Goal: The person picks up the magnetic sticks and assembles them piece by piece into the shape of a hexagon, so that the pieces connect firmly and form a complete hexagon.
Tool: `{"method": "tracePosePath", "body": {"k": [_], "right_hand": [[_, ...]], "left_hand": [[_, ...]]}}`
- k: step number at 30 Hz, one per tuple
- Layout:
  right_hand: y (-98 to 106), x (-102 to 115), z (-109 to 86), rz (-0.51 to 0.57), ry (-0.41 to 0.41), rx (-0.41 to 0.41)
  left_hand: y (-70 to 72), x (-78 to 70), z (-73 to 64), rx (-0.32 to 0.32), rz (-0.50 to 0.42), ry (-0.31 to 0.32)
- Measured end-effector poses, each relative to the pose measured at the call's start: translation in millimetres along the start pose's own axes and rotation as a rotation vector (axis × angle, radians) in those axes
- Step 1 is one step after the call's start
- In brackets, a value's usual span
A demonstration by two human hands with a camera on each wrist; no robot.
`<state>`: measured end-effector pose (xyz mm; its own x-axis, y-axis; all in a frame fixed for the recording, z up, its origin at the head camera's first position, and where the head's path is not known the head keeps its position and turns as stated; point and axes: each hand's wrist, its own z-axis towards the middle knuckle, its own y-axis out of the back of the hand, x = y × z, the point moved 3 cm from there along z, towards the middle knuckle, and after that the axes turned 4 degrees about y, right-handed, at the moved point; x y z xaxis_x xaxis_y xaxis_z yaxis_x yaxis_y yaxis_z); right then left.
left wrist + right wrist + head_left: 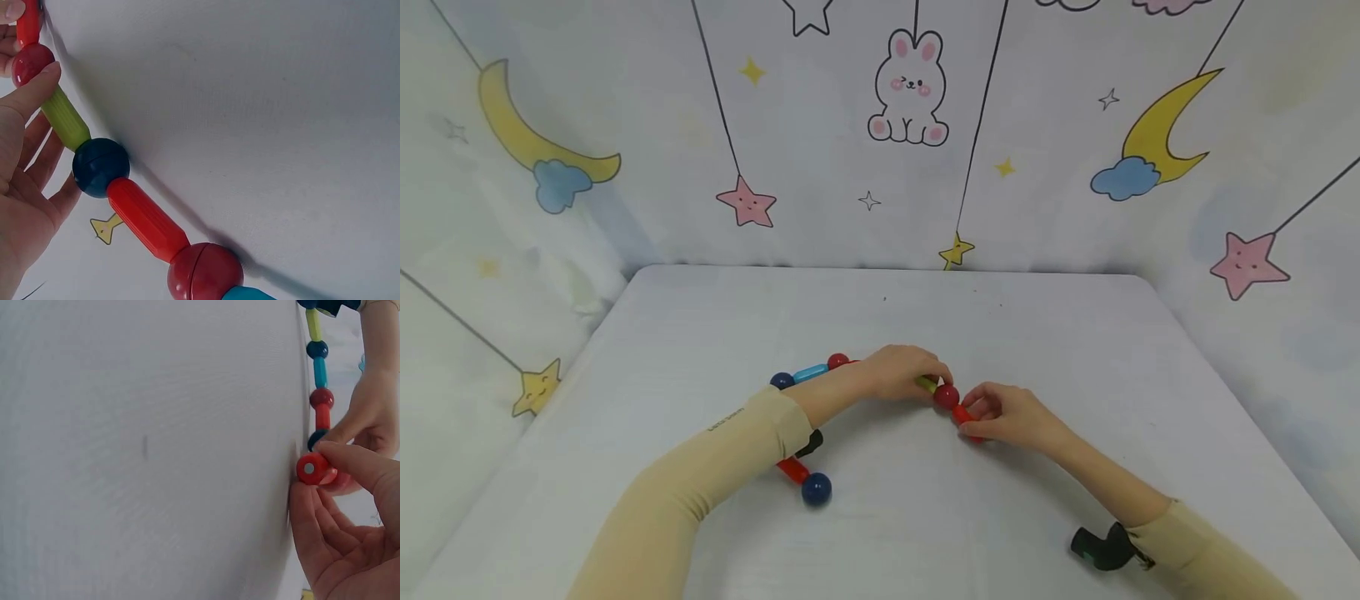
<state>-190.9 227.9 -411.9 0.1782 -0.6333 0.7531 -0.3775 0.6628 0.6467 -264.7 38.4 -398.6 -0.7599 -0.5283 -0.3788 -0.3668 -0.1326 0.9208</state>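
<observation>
A chain of coloured balls and rods curves across the white table. At its right end my left hand holds a red ball, thumb laid over it in the left wrist view, fingers behind the yellow-green rod. My right hand pinches a short red rod between thumb and fingers; its inner end meets the red ball. A pale metal disc shows in the rod's outer end in the right wrist view. A dark blue ball and another red rod follow along the chain.
Further left are a red ball, a light blue rod and a dark blue ball. Below my left forearm a red rod ends in a dark blue ball. A printed curtain hangs behind the table.
</observation>
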Motion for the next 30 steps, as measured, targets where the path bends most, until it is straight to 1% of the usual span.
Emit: {"method": "tracePosePath", "body": {"k": [4,7,10,12,13,15,16,18,20,22,23,24,25,27,30], "right_hand": [[-1,0,1.1,0.013,-0.004,0.001],[-2,0,2.1,-0.011,0.016,0.0],[-2,-1,2.7,-0.05,0.046,-0.007],[-2,-1,3.0,-0.061,0.06,-0.01],[-2,-1,3.0,-0.062,0.063,-0.009],[-2,-1,3.2,-0.07,0.094,-0.011],[-2,0,3.3,-0.084,0.124,-0.016],[-2,2,4.0,-0.147,0.213,-0.027],[-2,7,5.3,-0.275,0.335,-0.027],[-2,11,7.2,-0.422,0.47,-0.004],[-1,13,8.4,-0.496,0.53,0.016],[-1,14,9.7,-0.56,0.583,0.041],[-1,16,10.9,-0.618,0.63,0.065],[1,17,14.0,-0.685,0.693,0.108],[3,19,18.3,-0.715,0.706,0.139]], "left_hand": [[0.4,-1.6,-0.3,0.007,0.032,0.025],[1.9,-4.8,-3.4,-0.007,0.099,0.024],[4.4,-9.2,-10.8,-0.042,0.15,0.006],[6.4,-13.1,-19.4,-0.046,0.142,0.007],[7.2,-15.0,-25.1,-0.03,0.123,0.015],[8.9,-18.6,-38.9,0.042,0.057,0.045],[9.2,-19.9,-47.0,0.096,0.027,0.064],[9.4,-21.2,-64.2,0.235,-0.025,0.11],[9.0,-20.7,-82.4,0.38,-0.063,0.162],[8.4,-18.9,-98.3,0.488,-0.081,0.21],[8.3,-17.8,-105.5,0.529,-0.088,0.235],[7.8,-16.4,-111.8,0.555,-0.091,0.255],[7.5,-15.2,-117.3,0.568,-0.095,0.268],[7.0,-13.3,-126.3,0.564,-0.103,0.277],[4.6,-10.4,-134.6,0.519,-0.145,0.26]]}}
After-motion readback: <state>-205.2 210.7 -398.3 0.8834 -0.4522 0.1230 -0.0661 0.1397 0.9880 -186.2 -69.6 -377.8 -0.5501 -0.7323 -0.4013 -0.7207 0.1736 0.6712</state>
